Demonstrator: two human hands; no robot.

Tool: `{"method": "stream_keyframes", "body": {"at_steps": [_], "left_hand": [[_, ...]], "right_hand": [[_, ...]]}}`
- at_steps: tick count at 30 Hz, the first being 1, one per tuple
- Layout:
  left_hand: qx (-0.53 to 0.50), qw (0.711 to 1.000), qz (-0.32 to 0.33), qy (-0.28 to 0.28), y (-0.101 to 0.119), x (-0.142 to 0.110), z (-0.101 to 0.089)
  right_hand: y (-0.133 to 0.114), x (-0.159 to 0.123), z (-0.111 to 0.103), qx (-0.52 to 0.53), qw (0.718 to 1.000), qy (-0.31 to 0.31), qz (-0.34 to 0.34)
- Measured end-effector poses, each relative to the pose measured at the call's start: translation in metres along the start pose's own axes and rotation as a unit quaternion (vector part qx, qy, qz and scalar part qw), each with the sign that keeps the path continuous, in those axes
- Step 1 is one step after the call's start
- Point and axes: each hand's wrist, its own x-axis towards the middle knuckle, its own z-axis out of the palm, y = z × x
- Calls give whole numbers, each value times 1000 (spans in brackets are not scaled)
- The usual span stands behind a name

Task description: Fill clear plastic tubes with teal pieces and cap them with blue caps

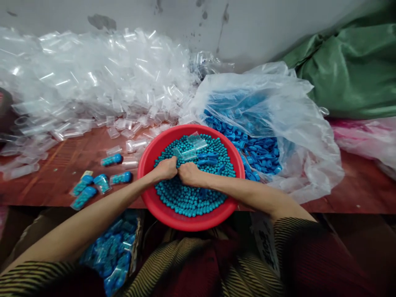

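Observation:
My left hand (167, 168) and my right hand (190, 174) meet over a red basin (148, 159) of small turquoise beads (192, 202). Both are closed, knuckles up, with the fingers curled out of sight; what they grip, if anything, is hidden. Just beyond them, clear plastic tubes (197, 141) lie on the beads, one close against my left hand. Blue plastic caps (208, 159) rest on the beads beside my right hand, and another lies nearer the basin's front.
Clear tubes (108, 78) are heaped along the wall. At right, a translucent bag (303, 136) spills blue caps (260, 150). Several bead-filled, capped tubes (83, 197) lie on the reddish table (46, 187) at left. Below its edge stands a box of filled tubes (113, 251).

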Motion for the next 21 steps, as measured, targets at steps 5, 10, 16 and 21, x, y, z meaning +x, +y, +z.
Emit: {"method": "stream_keyframes", "body": {"at_steps": [5, 10, 16, 21], "left_hand": [[-142, 989, -33, 6, -11, -3, -4], [-302, 949, -49, -72, 3, -28, -3], [-475, 877, -46, -65, 22, -33, 4], [-433, 896, -29, -89, 27, -36, 6]], "right_hand": [[17, 8, 3, 74, 996, 42, -4], [32, -8, 5, 222, 970, 95, 28], [31, -27, 1, 427, 900, 70, 44], [34, -47, 0, 346, 924, 163, -24]]}}
